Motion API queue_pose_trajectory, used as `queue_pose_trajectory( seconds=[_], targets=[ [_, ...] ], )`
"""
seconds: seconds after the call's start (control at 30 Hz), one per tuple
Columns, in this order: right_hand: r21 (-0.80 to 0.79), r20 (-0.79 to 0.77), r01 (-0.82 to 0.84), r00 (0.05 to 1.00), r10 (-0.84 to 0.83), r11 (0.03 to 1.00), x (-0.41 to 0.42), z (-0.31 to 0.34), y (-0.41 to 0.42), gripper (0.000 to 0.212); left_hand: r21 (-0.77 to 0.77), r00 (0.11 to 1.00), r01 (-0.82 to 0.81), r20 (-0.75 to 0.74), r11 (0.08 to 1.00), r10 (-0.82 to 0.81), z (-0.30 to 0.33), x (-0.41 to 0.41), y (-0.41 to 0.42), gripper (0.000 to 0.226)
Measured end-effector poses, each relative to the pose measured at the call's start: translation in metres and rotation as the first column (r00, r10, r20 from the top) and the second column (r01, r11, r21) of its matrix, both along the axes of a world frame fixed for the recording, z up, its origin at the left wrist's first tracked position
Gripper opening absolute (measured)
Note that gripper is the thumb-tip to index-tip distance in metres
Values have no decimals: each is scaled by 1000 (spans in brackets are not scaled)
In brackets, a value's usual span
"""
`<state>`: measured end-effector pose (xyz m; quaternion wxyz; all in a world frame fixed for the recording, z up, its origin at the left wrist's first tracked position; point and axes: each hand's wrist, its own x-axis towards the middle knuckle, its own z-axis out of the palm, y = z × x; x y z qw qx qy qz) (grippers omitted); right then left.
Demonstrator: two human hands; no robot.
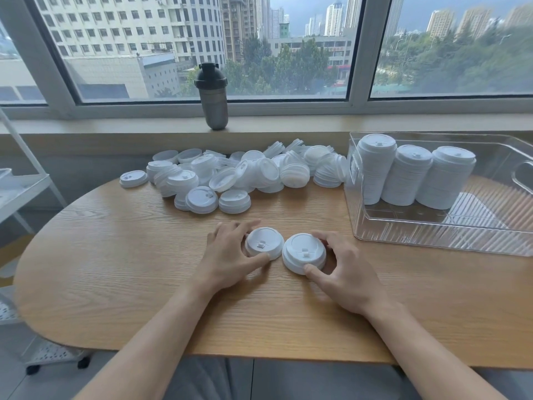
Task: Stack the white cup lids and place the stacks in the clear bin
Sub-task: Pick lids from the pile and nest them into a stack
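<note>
Two curled hands (230,252) (346,272) around lids (264,243)

A dark shaker bottle (212,96) stands on the windowsill (288,124) behind the wooden table (115,269).

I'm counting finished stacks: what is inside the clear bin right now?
Three tall stacks of white lids stand side by side at the clear bin's far left end. The rest shows only bare ribbed floor.

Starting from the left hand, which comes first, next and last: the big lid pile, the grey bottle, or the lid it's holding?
1. Held lid, in the left hand.
2. Lid pile, mid-table behind.
3. Grey bottle, on the windowsill.
</note>
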<state>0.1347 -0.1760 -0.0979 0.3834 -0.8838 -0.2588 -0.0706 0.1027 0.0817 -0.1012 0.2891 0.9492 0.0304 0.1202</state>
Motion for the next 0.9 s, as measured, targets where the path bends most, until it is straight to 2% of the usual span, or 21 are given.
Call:
queue_pose_trajectory(
  seconds=[0.13, 0.23, 0.33, 0.47, 0.57, 0.67, 0.8, 0.9],
  targets=[
    [1, -8, 12, 1000, -12, 1000, -1, 1, 0, 61, 27, 998, 51, -33, 998, -50, 2, -2, -3, 91],
    [0, -20, 10, 1000, -10, 1000, -1, 2, 0, 62, -46, 995, 85, -42, 995, -87, 6, -4, -3, 82],
    [-5, -39, 15, 999, -15, 1000, -1, 3, 1, 68, -126, 998, 58, 12, 990, -57, 3, -2, 1, 87],
    [-6, -52, 5, 999, -6, 1000, -2, 3, 1, 65, -269, 998, 26, 70, 963, -7, 4, -2, -1, 71],
    [32, -80, 18, 997, -15, 999, -1, 4, 1, 63, -310, 996, 70, 80, 948, -47, 10, -2, -10, 76],
    [103, -121, 30, 993, -18, 994, 1, 4, 0, 56, -294, 990, 134, 76, 946, -117, 11, 0, -29, 81],
    [142, -98, 42, 995, -29, 989, 1, 3, 0, 43, -255, 979, 195, 101, 947, -174, 8, 4, -50, 74],
    [142, -80, 41, 996, -30, 989, 1, 4, 0, 25, -240, 975, 215, 111, 946, -194, 5, 6, -55, 73]
  ],
)
